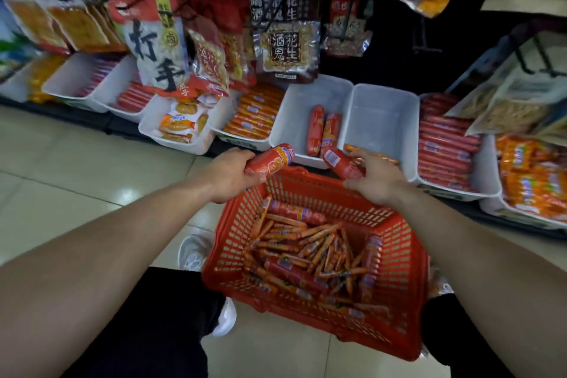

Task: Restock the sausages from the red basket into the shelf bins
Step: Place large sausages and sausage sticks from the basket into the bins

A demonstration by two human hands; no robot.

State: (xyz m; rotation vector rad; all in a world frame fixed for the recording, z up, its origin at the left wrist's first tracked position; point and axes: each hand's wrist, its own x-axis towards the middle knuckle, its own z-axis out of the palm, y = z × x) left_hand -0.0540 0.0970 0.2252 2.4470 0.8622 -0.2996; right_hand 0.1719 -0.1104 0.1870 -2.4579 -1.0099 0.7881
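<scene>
Early days here: the white bin has just two fat sausages in it, while the red basket on the floor is mostly full. Left hand and right hand each grip one fat sausage, both over the basket's far rim.

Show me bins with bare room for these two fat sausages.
The white plastic bin holding two fat red sausages has bare floor left of them. The translucent white bin on its right is bare. Flanking bins of thin orange sausages and red sausages are packed.
</scene>
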